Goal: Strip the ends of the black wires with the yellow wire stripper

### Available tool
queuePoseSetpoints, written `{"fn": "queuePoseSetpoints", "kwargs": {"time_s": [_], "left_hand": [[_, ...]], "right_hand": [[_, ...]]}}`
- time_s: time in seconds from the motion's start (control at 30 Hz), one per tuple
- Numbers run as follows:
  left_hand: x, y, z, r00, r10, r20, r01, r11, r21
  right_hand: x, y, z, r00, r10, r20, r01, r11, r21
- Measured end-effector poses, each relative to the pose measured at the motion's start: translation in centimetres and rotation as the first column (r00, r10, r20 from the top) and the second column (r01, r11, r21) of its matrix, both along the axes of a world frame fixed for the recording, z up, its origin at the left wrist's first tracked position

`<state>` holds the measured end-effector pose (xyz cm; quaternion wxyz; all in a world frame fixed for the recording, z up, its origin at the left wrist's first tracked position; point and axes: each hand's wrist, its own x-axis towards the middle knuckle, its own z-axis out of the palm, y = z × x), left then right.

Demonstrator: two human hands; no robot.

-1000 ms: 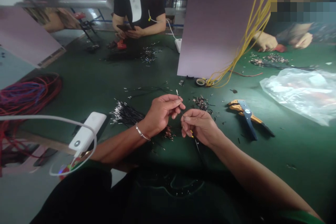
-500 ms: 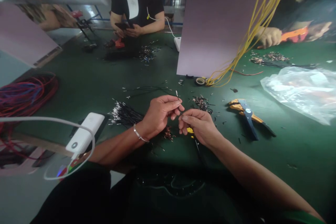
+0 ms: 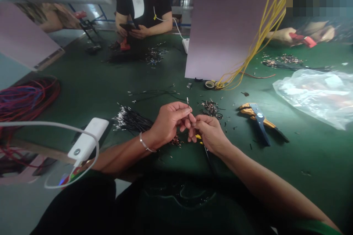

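Note:
Between thumb and fingers my left hand (image 3: 172, 119) pinches a thin black wire, whose pale metal tip (image 3: 188, 100) points up above the fingertips. My right hand (image 3: 208, 130) meets it from the right, thumb and index finger pressed together at the lower part of the wire. The fingers of both hands touch and hide most of the wire. Behind my left wrist lies a bundle of black wires (image 3: 134, 119) with silvery ends. Copper-coloured ends (image 3: 175, 140) show below my left hand. A pile of short dark scraps (image 3: 211, 109) is just beyond my right hand.
Yellow-and-blue wire strippers (image 3: 258, 117) and a clear plastic bag (image 3: 317, 93) lie right. A white power bank (image 3: 88, 139) and red-blue wire coils (image 3: 26, 97) are left. Yellow wires (image 3: 255, 51) hang beside a board (image 3: 220, 25). Other people sit across the green table (image 3: 91, 73).
My fingers have drawn closer together around the wire, and its metal tip now stands more upright. Across the table at right, a person's hands and the orange-red tool have shifted.

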<state>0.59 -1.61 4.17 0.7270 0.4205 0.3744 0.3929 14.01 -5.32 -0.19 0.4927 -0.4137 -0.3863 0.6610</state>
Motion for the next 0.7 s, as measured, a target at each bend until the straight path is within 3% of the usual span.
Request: {"fn": "queuePoseSetpoints", "kwargs": {"time_s": [0.1,0.17,0.23,0.3,0.4,0.7], "left_hand": [[0.0,-0.3,-0.2,0.999,-0.033,0.016,0.033,0.998,-0.054],[0.0,-0.5,-0.2,0.997,-0.066,0.032,0.069,0.990,-0.123],[0.0,-0.8,0.0,0.995,-0.088,0.041,0.094,0.978,-0.187],[0.0,-1.1,0.2,0.994,-0.096,0.051,0.105,0.970,-0.221],[0.0,-1.4,0.3,0.992,-0.102,0.072,0.116,0.966,-0.231],[0.2,-1.3,0.0,0.991,-0.086,0.099,0.108,0.962,-0.251]], "right_hand": [[0.0,-0.1,0.0,0.994,-0.021,0.107,0.017,0.999,0.035],[0.1,-0.3,0.1,0.960,-0.061,0.272,0.030,0.993,0.114],[0.3,-0.5,0.4,0.867,-0.166,0.471,0.032,0.960,0.279],[0.4,-0.7,0.5,0.737,-0.314,0.598,-0.009,0.880,0.474],[0.5,-0.7,0.5,0.616,-0.440,0.653,-0.102,0.778,0.620],[0.6,-0.4,0.2,0.556,-0.529,0.641,-0.141,0.700,0.700]]}}
